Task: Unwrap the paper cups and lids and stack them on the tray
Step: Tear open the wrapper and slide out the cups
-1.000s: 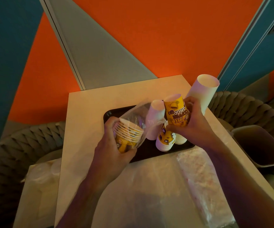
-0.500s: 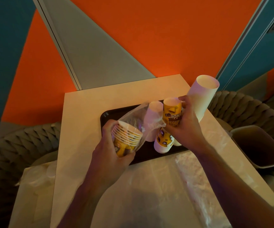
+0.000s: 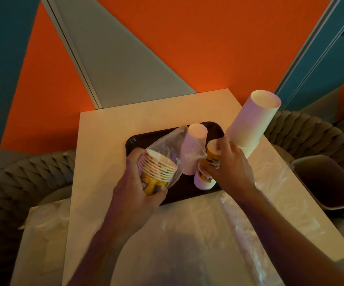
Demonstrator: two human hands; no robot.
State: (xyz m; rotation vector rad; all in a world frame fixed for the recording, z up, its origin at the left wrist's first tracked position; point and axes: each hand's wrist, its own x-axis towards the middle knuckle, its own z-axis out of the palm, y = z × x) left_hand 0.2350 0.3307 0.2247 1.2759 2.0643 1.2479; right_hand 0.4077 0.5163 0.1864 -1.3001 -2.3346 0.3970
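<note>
An orange and teal wall stands behind a pale desk point(image 3: 109, 141) that carries a dark tray point(image 3: 134, 142). The left hand point(image 3: 135, 186) has its fingers curled around a nested stack of yellow cups point(image 3: 156, 172), half inside a clear plastic wrap point(image 3: 167, 141), above the near edge of the tray. The right hand point(image 3: 231, 166) grips the upturned yellow cups point(image 3: 205, 174) standing on the tray, just beside a white cup stack point(image 3: 194, 147). A taller white stack point(image 3: 251, 122) leans at the right.

cup stacks point(image 3: 195, 149) on tray point(image 3: 133, 142), bin point(image 3: 332, 182) right
</note>
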